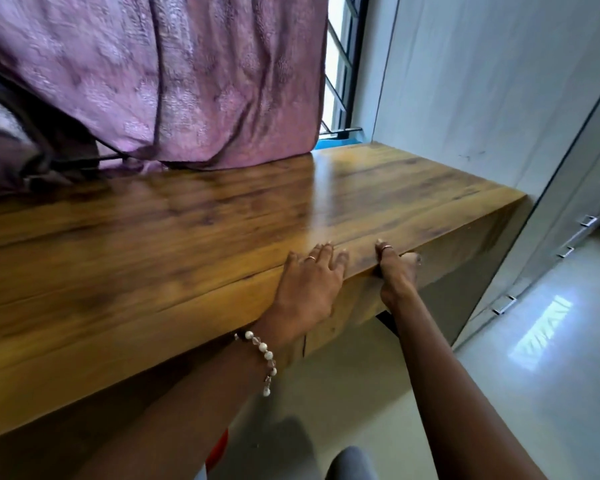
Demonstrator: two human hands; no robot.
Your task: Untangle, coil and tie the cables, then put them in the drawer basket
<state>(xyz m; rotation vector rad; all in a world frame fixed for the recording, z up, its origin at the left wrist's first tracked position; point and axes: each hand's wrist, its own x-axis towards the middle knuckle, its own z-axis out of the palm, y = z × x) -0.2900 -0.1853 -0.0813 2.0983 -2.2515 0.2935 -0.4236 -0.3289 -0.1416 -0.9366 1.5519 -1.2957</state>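
My left hand (307, 285) lies flat on the wooden desk (153, 237) at its front edge, fingers spread, a bead bracelet on the wrist. My right hand (397, 275) grips the front edge just to the right, thumb on top and fingers curled under the lip above a wooden front panel (357, 303). No drawer basket is in view. A dark cord-like strand (73, 163) lies at the desk's back left under the curtain; whether it is a cable I cannot tell.
A purple curtain (187, 81) hangs over the back of the desk, with a barred window (340, 64) beside it. A white cabinet with metal handles (586, 221) stands to the right. Glossy pale floor (499, 358) lies below.
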